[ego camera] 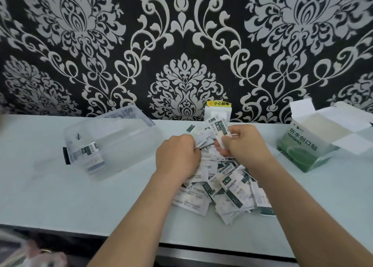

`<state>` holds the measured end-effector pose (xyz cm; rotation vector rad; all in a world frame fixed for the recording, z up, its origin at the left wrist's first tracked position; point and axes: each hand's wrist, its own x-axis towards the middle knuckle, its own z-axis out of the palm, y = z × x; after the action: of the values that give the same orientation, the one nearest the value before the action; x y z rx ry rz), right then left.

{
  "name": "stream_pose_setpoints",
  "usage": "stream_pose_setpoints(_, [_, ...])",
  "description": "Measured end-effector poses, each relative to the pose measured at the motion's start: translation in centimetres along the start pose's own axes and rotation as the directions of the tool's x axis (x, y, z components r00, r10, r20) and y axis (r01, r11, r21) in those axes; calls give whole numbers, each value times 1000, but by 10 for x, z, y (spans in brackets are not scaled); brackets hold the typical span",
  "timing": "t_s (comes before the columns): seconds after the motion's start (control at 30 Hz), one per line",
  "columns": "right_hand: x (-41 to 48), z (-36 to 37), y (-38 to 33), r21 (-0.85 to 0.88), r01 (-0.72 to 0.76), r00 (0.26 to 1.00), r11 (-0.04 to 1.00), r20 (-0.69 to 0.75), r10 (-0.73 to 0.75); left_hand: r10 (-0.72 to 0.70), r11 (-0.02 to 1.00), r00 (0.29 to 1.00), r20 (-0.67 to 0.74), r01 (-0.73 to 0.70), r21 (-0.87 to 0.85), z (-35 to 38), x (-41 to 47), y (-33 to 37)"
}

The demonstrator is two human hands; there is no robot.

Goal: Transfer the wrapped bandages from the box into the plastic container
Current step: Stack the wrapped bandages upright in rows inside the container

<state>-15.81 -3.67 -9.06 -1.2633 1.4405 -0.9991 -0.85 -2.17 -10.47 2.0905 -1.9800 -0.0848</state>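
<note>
Fingers (235, 132) of the right hand (245, 143) pinch several wrapped bandages (219, 128) above the pile (228, 188); the left hand (177, 155) curls round more, just beside, on the table (60, 196)

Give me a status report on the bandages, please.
Left hand, right hand gripping white-and-green wrapped bandages from heap. Clear plastic container left, few inside. Nothing between.

Even, soft light; faint shadows; wide-angle bending at edges; bottom-left corner blurred.
</note>
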Motion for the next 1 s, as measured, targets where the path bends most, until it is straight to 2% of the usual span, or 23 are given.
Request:
stream_pose_setpoints(0.1, [1, -3, -2, 57, -39, 999, 998, 13, 38, 33, 999, 998, -47, -32, 24, 2, 0, -4])
stream_pose_setpoints(0.23, [-1, -3, -6, 265, -122, 992, 957, 48, 113, 40, 999, 988, -151, -43, -20, -4, 1, -16])
stream_pose_setpoints(0.3, [-2, -3, -9, 356, -142, 990, 924, 68, 126, -1, 991, 972, -236, -31, -130, -13, -2, -19])
stream_pose_setpoints(0.37, [-3, -2, -11, 474, -172, 985, 864, 95, 143, -120, 933, 954, -276, 14, -358, -24, -5, -17])
stream_pose_setpoints(0.4, [-4, -1, -12, 535, -195, 981, 822, 111, 160, -194, 853, 949, -247, 39, -520, -30, -8, -14])
stream_pose_setpoints(0.47, [-6, 5, -13, 637, -235, 972, 734, 155, 177, -294, 548, 951, -92, 89, -832, -38, -14, -7])
stream_pose_setpoints(0.5, [-7, 8, -13, 675, -249, 968, 695, 172, 180, -306, 375, 952, -1, 120, -919, -39, -17, -1])
stream_pose_setpoints(0.53, [-8, 13, -14, 700, -261, 965, 665, 194, 174, -298, 249, 953, 63, 141, -958, -38, -19, 4])
stream_pose_setpoints(0.6, [-13, 21, -18, 739, -276, 960, 615, 244, 137, -288, 170, 954, 88, 141, -975, -36, -22, 10])
stream_pose_setpoints(0.67, [-16, 25, -21, 744, -252, 959, 619, 279, 54, -305, 167, 951, 53, 108, -980, -34, -23, 12])
stream_pose_setpoints(0.77, [-20, 29, -22, 689, -170, 959, 705, 280, -42, -291, 203, 957, 14, 76, -976, -34, -23, 12])
stream_pose_setpoints(0.9, [-19, 33, -17, 654, -143, 974, 743, 224, -10, -195, 333, 981, 15, 80, -940, -25, -25, 18])
stream_pose_setpoints(1.0, [-20, 33, -18, 667, -171, 969, 725, 249, -1, -194, 402, 981, 14, 93, -911, -19, -21, 18])
